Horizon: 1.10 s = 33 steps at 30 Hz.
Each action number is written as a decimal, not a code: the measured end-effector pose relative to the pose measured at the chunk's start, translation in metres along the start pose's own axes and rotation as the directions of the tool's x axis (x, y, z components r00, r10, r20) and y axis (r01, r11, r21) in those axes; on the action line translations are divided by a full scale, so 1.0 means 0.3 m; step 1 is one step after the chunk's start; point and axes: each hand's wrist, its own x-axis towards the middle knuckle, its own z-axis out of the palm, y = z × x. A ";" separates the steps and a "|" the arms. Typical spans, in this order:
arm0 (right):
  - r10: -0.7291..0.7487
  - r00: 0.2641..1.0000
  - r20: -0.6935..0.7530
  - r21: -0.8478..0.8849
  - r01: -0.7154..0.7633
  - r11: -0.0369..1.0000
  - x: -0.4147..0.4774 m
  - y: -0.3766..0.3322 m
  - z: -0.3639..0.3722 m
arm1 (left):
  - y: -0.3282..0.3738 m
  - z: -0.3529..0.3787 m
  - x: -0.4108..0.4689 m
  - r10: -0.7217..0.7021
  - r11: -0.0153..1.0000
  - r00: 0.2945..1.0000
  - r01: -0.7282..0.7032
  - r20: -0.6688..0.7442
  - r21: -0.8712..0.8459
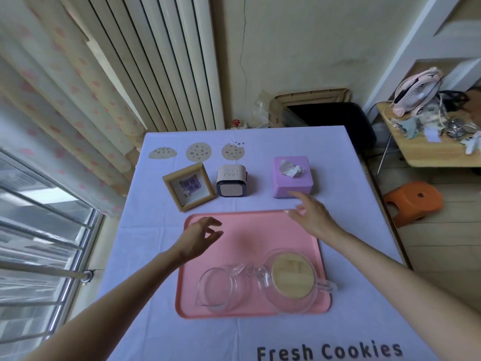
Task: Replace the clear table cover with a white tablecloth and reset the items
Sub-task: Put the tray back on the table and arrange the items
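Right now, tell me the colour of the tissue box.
The tissue box is light purple, with white tissue poking out; the head view shows it.

- Radiator (161,61): white, ribbed, mounted on the far wall beside the curtain.
- Curtain (65,100): pale fabric with a pink pattern, hangs at the left above the window.
- Window (39,243): lower left, fitted with horizontal metal bars.
- Red valve knob (236,123): sits at the foot of the radiator.
- Wooden side table (429,155): at the right, cluttered with cables and small items.
- Pink fan (416,92): rests tilted on the side table.
- Orange plastic stool (413,201): stands on the wood floor (442,256), near the side table.
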 end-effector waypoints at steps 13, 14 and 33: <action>-0.158 0.944 0.288 -0.291 0.243 0.925 -0.418 0.104 0.124 | 0.007 0.205 -0.365 0.039 0.884 0.991 -0.095 0.129 0.458; -0.178 0.951 0.251 -0.290 0.249 0.924 -0.418 0.106 0.136 | 0.009 0.215 -0.360 0.019 0.891 0.991 -0.075 0.129 0.447; -0.089 0.992 0.091 -0.138 0.101 0.985 -0.171 0.060 0.176 | 0.027 0.093 -0.091 0.017 0.869 0.999 -0.034 0.039 0.494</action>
